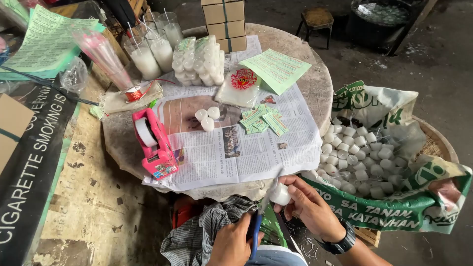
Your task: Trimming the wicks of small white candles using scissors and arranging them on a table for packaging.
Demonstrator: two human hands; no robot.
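Note:
My right hand (309, 206) holds a small white candle (281, 194) just below the table's near edge. My left hand (232, 242) grips blue-handled scissors (257, 227), their blades pointing up toward the candle's wick. Three white candles (207, 117) stand together on the newspaper (246, 152) in the middle of the round table (315, 86). To my right, a green and white sack (419, 197) lies open in a woven basket and is filled with several white candles (362, 155).
A pink tape dispenser (153, 143) sits at the newspaper's left edge. Packed candle bags (199, 61), green paper labels (261, 120), a green leaflet (278, 69), glass candles (145, 56) and stacked cardboard boxes (224, 22) fill the far side. A stool (316, 18) stands beyond.

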